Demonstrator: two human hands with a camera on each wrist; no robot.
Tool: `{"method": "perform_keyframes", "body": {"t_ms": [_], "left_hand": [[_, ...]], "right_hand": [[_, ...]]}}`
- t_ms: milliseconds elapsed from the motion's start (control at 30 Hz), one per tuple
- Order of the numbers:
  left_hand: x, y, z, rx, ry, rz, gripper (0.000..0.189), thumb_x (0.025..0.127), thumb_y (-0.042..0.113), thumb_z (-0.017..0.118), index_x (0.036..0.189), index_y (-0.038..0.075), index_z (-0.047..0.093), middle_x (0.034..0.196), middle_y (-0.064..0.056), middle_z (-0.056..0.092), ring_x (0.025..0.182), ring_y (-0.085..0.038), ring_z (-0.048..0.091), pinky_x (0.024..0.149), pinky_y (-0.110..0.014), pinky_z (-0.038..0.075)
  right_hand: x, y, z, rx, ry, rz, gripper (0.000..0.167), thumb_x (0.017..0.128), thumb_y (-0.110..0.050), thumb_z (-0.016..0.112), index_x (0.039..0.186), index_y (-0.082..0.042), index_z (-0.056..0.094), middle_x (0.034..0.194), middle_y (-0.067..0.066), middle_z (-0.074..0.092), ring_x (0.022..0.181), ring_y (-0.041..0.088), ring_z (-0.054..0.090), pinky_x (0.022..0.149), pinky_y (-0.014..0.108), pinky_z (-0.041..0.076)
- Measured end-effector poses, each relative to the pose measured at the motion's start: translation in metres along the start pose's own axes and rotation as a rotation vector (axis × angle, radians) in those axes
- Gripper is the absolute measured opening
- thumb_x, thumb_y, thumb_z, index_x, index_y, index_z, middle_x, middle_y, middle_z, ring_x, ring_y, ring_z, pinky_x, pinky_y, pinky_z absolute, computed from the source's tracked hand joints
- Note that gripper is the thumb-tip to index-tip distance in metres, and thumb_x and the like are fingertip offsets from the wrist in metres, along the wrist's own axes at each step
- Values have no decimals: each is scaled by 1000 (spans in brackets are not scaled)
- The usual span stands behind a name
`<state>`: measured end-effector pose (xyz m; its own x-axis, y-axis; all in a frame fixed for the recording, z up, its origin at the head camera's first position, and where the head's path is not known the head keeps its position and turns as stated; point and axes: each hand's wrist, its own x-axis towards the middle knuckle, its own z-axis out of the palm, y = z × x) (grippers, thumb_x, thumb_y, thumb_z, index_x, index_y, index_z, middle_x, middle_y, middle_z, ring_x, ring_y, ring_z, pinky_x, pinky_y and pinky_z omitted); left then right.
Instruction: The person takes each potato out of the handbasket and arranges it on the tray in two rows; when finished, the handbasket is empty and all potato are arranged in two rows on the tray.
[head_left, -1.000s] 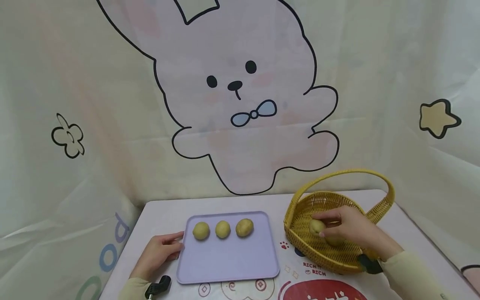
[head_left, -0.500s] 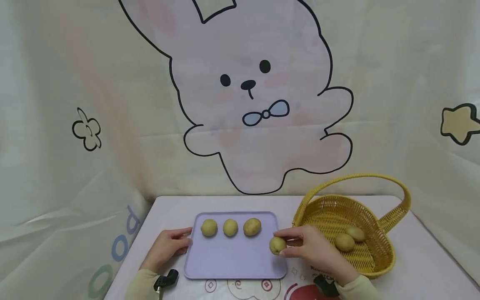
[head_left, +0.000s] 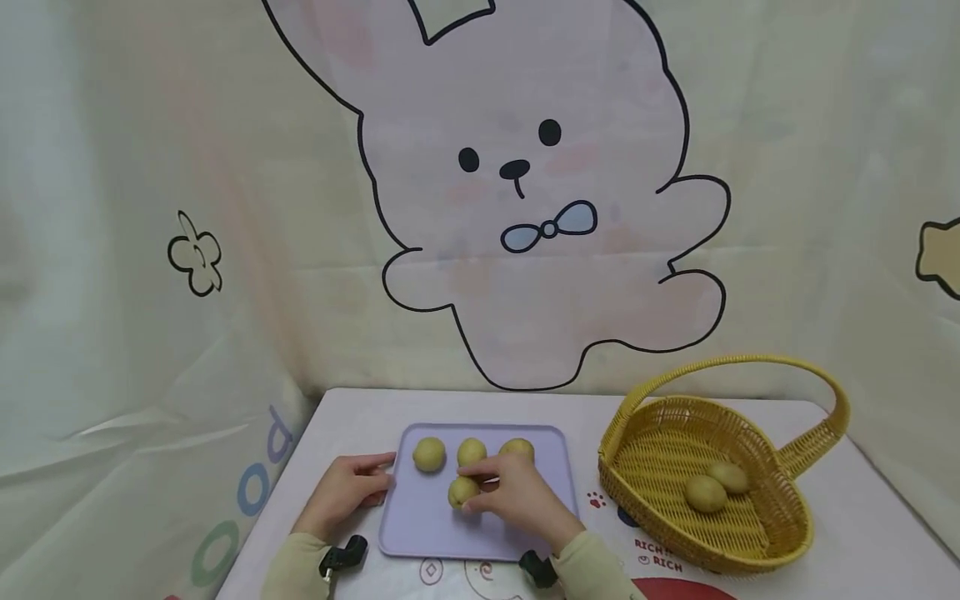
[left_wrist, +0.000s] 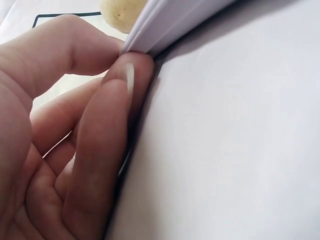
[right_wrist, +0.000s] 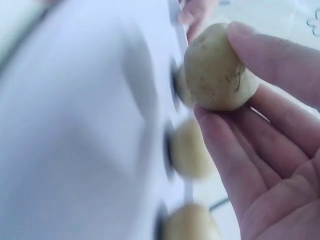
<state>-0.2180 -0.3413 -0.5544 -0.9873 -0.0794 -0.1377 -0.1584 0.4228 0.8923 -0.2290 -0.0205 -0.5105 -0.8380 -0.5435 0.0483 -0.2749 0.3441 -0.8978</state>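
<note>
Between the thumb and fingers of my right hand (head_left: 525, 500) is a potato (head_left: 461, 493), held over the middle of the lilac tray (head_left: 423, 529). The right wrist view shows this potato (right_wrist: 217, 70) close up, with a dark mark on its skin. Behind it, a left potato (head_left: 429, 454), a middle potato (head_left: 471, 451) and a partly covered right potato (head_left: 517, 447) form a row along the tray's far side. My left hand (head_left: 341, 492) pinches the tray's left rim; in the left wrist view its fingertips (left_wrist: 132, 67) meet at that edge.
A yellow woven basket (head_left: 618, 487) with a tall handle stands right of the tray, holding a rounder potato (head_left: 705, 493) and a longer potato (head_left: 729, 477). A printed white cloth (head_left: 360, 408) covers the table. A curtain with a cartoon animal (head_left: 525, 317) hangs behind.
My right hand has lifted a potato out of the basket and carried it left over the tray. My left hand stays at the tray's rim. The head view has turned slightly right-to-left.
</note>
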Motion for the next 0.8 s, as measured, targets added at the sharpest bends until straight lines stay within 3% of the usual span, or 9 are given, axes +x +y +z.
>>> {"method": "perform_keyframes", "body": {"t_ms": [300, 600, 800], "left_hand": [[1, -2, -2, -12, -16, 16, 49, 87, 14, 83, 135, 10, 77, 79, 3, 69, 65, -9, 61, 63, -21, 51], [4, 1, 3, -51, -16, 0, 49, 86, 14, 84, 134, 10, 77, 78, 3, 68, 63, -9, 60, 61, -21, 49], [2, -2, 0, -54, -9, -4, 48, 86, 14, 84, 133, 9, 78, 76, 3, 67, 64, -10, 61, 62, -21, 50]], "right_hand": [[15, -6, 41, -23, -8, -26, 48, 79, -9, 94, 125, -4, 80, 116, 5, 81, 103, 15, 76, 90, 33, 64], [19, -6, 57, -97, 27, -48, 47, 78, -14, 96, 123, -10, 82, 115, 3, 82, 100, 6, 73, 89, 28, 61], [22, -8, 66, -158, 34, -49, 47, 79, -18, 96, 123, -15, 82, 120, 2, 81, 109, 11, 74, 95, 33, 60]]}}
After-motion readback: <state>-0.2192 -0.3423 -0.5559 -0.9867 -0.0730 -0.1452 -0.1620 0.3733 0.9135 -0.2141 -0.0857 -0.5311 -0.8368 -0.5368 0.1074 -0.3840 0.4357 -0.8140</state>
